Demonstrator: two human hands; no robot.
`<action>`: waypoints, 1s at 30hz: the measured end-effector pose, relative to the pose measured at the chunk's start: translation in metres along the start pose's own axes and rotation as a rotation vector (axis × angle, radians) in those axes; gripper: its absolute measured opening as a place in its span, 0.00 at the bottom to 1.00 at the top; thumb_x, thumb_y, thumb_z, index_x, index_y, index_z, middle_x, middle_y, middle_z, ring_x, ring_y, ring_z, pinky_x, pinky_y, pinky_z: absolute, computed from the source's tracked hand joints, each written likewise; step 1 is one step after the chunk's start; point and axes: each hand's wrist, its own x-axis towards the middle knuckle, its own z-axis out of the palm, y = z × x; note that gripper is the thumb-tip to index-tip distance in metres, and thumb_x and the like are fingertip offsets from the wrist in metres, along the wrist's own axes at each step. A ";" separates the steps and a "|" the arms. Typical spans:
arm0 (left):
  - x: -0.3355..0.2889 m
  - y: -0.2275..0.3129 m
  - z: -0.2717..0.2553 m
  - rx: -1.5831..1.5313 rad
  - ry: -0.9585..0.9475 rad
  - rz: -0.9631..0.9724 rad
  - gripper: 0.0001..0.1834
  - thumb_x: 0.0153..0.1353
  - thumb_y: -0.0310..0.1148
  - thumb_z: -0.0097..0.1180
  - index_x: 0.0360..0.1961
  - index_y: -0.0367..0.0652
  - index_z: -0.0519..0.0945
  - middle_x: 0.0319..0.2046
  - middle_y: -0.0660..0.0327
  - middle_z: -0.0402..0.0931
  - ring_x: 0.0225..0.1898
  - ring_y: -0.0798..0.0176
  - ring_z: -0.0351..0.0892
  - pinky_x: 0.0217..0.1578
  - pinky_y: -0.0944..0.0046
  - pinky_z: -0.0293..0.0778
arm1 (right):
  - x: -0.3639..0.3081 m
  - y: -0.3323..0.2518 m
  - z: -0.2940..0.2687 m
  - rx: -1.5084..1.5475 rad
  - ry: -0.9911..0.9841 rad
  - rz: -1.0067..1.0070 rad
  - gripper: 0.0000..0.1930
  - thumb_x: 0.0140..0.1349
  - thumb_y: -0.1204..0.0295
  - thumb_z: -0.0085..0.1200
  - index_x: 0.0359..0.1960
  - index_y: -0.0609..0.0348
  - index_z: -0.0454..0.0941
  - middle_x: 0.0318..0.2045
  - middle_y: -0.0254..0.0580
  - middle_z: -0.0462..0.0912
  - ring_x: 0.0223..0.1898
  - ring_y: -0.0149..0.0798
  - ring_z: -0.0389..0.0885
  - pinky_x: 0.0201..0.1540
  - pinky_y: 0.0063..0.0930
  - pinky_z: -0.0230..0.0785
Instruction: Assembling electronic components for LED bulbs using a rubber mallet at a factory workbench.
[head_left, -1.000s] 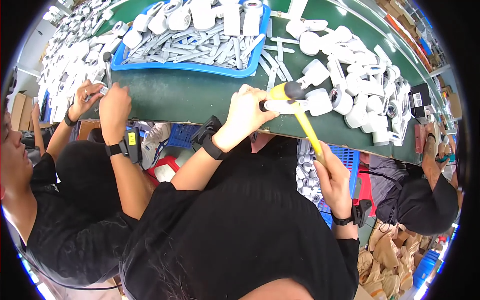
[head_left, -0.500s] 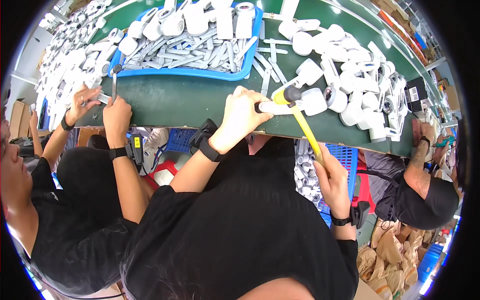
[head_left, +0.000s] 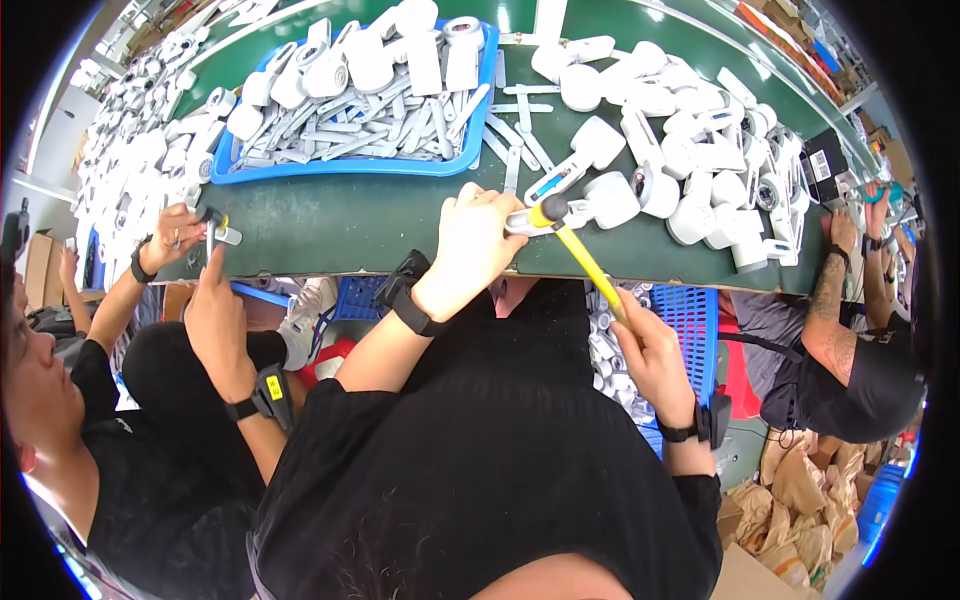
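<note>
My left hand [head_left: 466,250] is closed on the near end of a white plastic bracket [head_left: 520,222], holding it at the table's front edge. A rounded white housing [head_left: 611,200], like a small camera body, lies at the bracket's right end and seems joined to it. My right hand [head_left: 652,350] grips the yellow handle of a small mallet [head_left: 588,262]. The mallet's black and yellow head is over the bracket just right of my left fingers. Whether it touches the bracket I cannot tell.
A blue tray [head_left: 345,169] holds many grey-white strips and white housings. More white housings [head_left: 700,150] are heaped at the right on the green table [head_left: 400,215]. At my left, a co-worker's hand [head_left: 218,330] works beside another heap. A blue crate [head_left: 690,320] stands below the table.
The mallet head has moved slightly left and down onto the bracket, my right hand with it. My left hand still holds the bracket. The co-worker's hammer has come down at the left.
</note>
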 end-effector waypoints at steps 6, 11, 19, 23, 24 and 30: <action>0.003 0.004 0.001 -0.216 -0.138 0.045 0.18 0.57 0.37 0.63 0.45 0.39 0.75 0.42 0.49 0.77 0.44 0.45 0.77 0.43 0.51 0.74 | -0.002 0.012 -0.004 0.228 0.072 0.005 0.22 0.63 0.81 0.53 0.59 0.66 0.72 0.22 0.35 0.74 0.21 0.24 0.68 0.25 0.20 0.61; -0.001 -0.003 -0.034 -0.801 -0.407 -0.271 0.20 0.68 0.38 0.53 0.55 0.35 0.74 0.28 0.63 0.76 0.21 0.70 0.71 0.21 0.70 0.66 | -0.007 0.026 -0.003 0.566 0.263 0.113 0.22 0.64 0.82 0.48 0.62 0.70 0.69 0.23 0.33 0.74 0.19 0.22 0.68 0.22 0.14 0.59; 0.062 -0.026 -0.083 -1.030 -0.048 -0.632 0.18 0.69 0.43 0.49 0.42 0.36 0.80 0.17 0.70 0.68 0.13 0.78 0.59 0.14 0.75 0.50 | 0.003 0.056 0.003 0.708 0.349 0.117 0.23 0.66 0.81 0.46 0.63 0.70 0.67 0.23 0.36 0.75 0.19 0.23 0.68 0.22 0.14 0.61; 0.148 -0.051 -0.070 -0.767 0.151 -0.505 0.17 0.66 0.42 0.52 0.32 0.37 0.81 0.12 0.68 0.67 0.12 0.76 0.62 0.14 0.71 0.54 | 0.009 0.059 0.001 0.784 0.376 0.148 0.23 0.64 0.82 0.49 0.62 0.70 0.69 0.22 0.34 0.75 0.18 0.22 0.69 0.21 0.15 0.61; 0.174 -0.077 -0.059 -0.637 0.163 -0.439 0.18 0.65 0.40 0.50 0.33 0.33 0.81 0.13 0.61 0.72 0.12 0.69 0.70 0.14 0.68 0.62 | 0.008 0.058 -0.001 0.784 0.380 0.160 0.22 0.64 0.82 0.49 0.62 0.70 0.69 0.22 0.34 0.75 0.18 0.22 0.69 0.21 0.15 0.61; 0.274 -0.134 0.004 -0.946 0.275 -0.476 0.18 0.63 0.37 0.51 0.34 0.28 0.81 0.24 0.50 0.81 0.19 0.58 0.81 0.23 0.61 0.77 | 0.006 0.067 -0.003 0.789 0.398 0.193 0.22 0.65 0.82 0.49 0.62 0.70 0.68 0.23 0.33 0.75 0.19 0.23 0.69 0.22 0.15 0.61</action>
